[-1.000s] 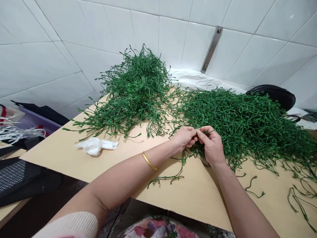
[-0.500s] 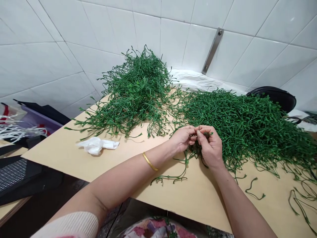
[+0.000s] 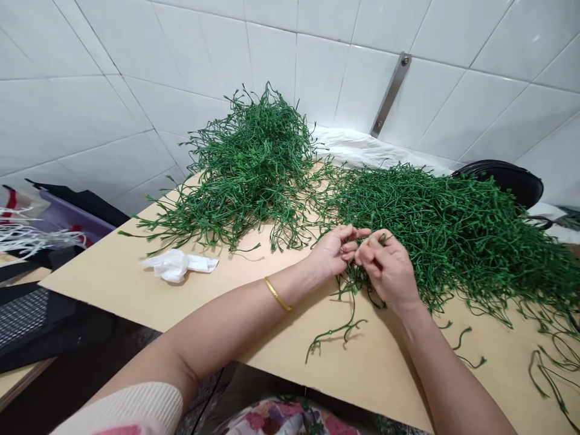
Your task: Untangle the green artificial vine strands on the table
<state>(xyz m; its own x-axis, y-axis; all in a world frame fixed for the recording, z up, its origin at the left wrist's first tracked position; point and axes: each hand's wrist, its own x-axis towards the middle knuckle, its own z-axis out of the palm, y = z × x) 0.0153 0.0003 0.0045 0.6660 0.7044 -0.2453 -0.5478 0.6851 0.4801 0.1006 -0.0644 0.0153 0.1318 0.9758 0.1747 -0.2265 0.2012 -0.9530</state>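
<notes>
Between the two piles, my left hand (image 3: 334, 251) is palm up with its fingers curled around part of a thin green artificial stem. Its index finger reaches towards my right hand (image 3: 388, 266), which is pinched closed on green stem as well. The fingers cover most of what is held. From below the hands a branched length of green stem (image 3: 333, 333) trails onto the tan board (image 3: 254, 377). Close behind and beside my right hand lies a wide pile of green artificial stems (image 3: 435, 217).
A taller pile of joined green stems (image 3: 258, 157) stands at the back left. Crumpled white tissue (image 3: 177, 266) lies in front of it. Loose stems (image 3: 550, 371) are at the right, near a round black case (image 3: 502, 178). A tiled wall (image 3: 267, 54) closes the back.
My hands have drawn slightly apart, the right one shifting a little right and its fingers curling more. The trailing stem has swung right and towards me.
</notes>
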